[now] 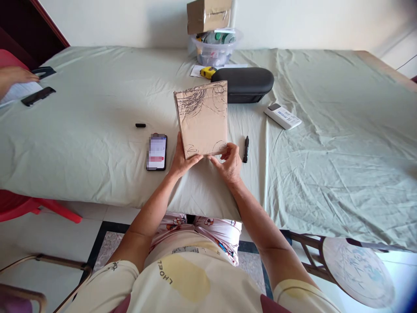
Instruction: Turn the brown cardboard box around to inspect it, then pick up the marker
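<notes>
Between my hands, a folded piece of brown cardboard (204, 124) is held up at a tilt above the cloth. Dark pen scribbles fill its upper left corner, and curved lines mark the other corners. My left hand (182, 158) grips its lower left edge, the thumb along the bottom and the fingers mostly hidden behind. At the lower right corner, my right hand (230, 163) pinches the edge with thumb and bent fingers. A black marker (246, 149) without its cap lies just right of my right hand. Its black cap (140, 125) rests further left, above a phone (157, 152) with a lit screen.
A black case (250, 84), a yellow tape measure (207, 72) and a white device (282, 116) lie beyond the cardboard. Against the wall stands a plastic basket (216, 52) under a cardboard box (210, 16). Another person's hand (16, 78) rests on papers at far left.
</notes>
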A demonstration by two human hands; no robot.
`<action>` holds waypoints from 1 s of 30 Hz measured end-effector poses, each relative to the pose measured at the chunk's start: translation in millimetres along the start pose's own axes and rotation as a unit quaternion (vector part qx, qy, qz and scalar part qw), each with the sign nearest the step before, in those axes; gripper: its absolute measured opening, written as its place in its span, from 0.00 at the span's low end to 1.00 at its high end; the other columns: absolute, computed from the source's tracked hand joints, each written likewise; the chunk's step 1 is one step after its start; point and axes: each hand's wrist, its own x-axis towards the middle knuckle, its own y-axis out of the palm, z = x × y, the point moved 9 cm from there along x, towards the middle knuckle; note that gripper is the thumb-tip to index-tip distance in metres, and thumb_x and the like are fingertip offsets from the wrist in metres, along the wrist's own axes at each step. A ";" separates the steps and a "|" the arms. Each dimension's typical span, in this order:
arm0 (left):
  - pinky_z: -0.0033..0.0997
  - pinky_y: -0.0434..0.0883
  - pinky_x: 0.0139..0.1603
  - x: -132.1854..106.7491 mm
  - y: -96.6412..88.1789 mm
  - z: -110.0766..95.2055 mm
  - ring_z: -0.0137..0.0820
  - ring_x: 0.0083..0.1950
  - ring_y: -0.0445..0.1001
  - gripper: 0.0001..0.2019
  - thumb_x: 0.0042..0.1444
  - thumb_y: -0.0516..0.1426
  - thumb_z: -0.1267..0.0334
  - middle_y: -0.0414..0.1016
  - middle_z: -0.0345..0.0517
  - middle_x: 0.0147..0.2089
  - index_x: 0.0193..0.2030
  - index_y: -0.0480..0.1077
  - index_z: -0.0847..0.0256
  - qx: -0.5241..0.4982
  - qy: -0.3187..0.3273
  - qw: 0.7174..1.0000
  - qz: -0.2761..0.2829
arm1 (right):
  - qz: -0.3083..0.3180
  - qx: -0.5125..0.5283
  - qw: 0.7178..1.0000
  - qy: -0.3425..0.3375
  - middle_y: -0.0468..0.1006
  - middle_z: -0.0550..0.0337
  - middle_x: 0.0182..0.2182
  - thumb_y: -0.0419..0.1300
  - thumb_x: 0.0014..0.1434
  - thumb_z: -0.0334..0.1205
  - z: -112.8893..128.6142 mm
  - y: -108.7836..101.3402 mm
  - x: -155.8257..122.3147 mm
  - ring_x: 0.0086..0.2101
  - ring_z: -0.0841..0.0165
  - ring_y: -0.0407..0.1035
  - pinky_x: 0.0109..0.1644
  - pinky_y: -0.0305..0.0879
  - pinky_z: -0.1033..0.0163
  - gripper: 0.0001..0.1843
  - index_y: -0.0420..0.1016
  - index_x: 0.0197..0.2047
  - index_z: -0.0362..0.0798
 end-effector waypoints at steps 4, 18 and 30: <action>0.54 0.66 0.77 -3.1 5.7 -13.7 0.49 0.76 0.66 0.64 0.47 0.75 0.46 0.61 0.60 0.77 0.82 0.41 0.52 0.064 0.055 0.996 -0.006 | -0.021 -0.039 0.999 -0.006 0.75 0.52 0.43 0.64 0.57 0.77 5.5 0.0 -4.2 0.34 0.63 0.71 0.38 0.73 0.55 0.49 0.64 0.65 0.48; 0.58 0.67 0.76 2.8 -6.5 -10.0 0.52 0.74 0.69 0.61 0.48 0.71 0.33 0.67 0.60 0.74 0.81 0.47 0.52 0.077 0.055 0.995 -0.024 | 0.006 0.128 0.992 0.009 0.77 0.62 0.34 0.61 0.63 0.74 4.4 -6.3 9.3 0.29 0.69 0.71 0.35 0.72 0.61 0.34 0.70 0.53 0.52; 0.61 0.58 0.81 1.3 -13.2 -3.5 0.57 0.76 0.66 0.44 0.53 0.61 0.24 0.78 0.55 0.66 0.66 0.74 0.54 -0.002 0.001 1.000 -0.021 | 0.003 0.183 0.983 -0.024 0.68 0.68 0.27 0.63 0.62 0.73 13.5 -17.5 14.2 0.26 0.72 0.64 0.33 0.67 0.63 0.31 0.75 0.48 0.53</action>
